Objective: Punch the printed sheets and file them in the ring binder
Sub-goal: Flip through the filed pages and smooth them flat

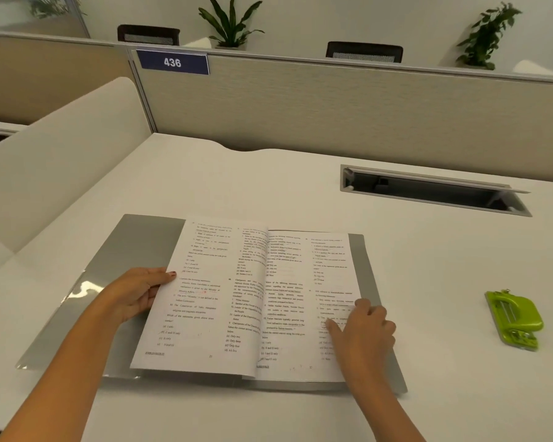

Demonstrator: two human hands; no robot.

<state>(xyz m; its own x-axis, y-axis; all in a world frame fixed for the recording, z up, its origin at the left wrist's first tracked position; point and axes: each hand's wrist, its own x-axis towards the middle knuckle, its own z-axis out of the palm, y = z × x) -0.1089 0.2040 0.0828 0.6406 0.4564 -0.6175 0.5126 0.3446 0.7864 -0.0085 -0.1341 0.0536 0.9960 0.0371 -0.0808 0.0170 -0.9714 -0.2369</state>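
Note:
A grey ring binder [134, 250] lies open and flat on the white desk. Printed sheets with text and red marks lie in it: a left stack [211, 295] and a right stack [304, 301], meeting at the middle fold. My left hand [138, 295] grips the left edge of the left stack, thumb on top and fingers underneath. My right hand [364, 330] rests with fingers bent on the right stack near its right edge. A green hole punch [514, 317] sits on the desk to the right, apart from both hands.
A cable tray opening [428, 189] with a raised lid is set into the desk at the back right. A beige partition [332, 103] with a blue "436" label [173, 62] runs behind. A white side panel [61, 161] stands at the left.

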